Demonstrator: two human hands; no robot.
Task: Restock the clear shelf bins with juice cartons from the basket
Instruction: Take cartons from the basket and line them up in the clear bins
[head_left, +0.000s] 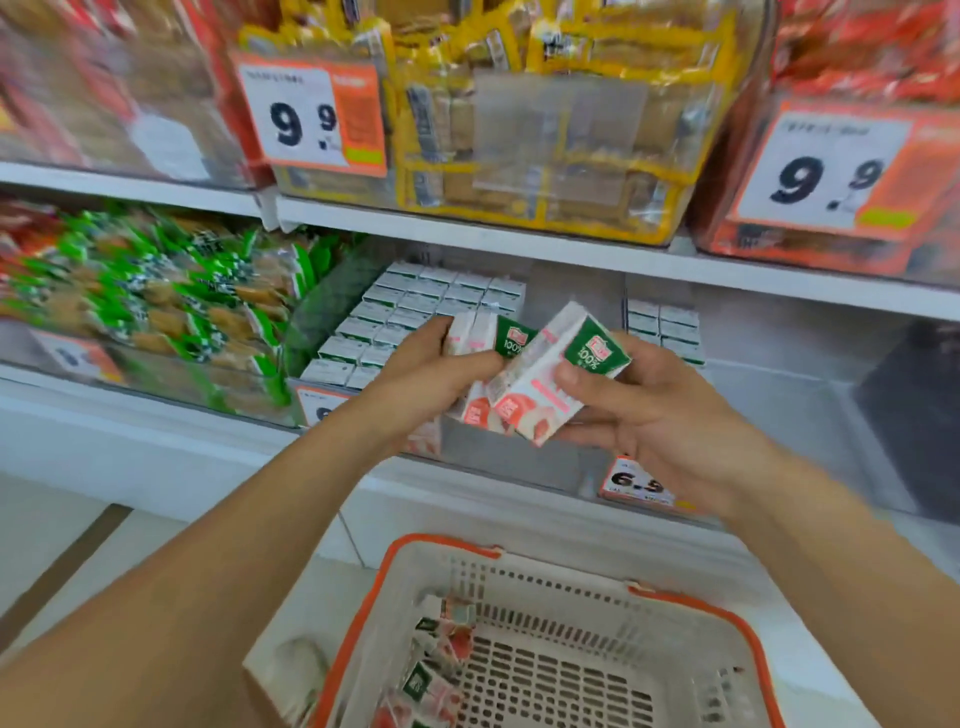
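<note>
A: Juice cartons (410, 306) stand in tidy rows in the clear shelf bin (519, 457); a few more lie at the left of the basket (737, 629) below.

B: And the hands?

A: The left hand (431, 374) is closed around a carton (488, 338) over the bin. The right hand (639, 400) pinches a tilted carton (556, 374), thumb on its face, touching the first.

You face a white lower shelf (519, 499) mid-frame carrying clear bins (519, 457) of upright juice cartons (410, 306); left, a bin of green snack packs (171, 306). The upper shelf (467, 228) bears yellow packets (545, 130).
</note>
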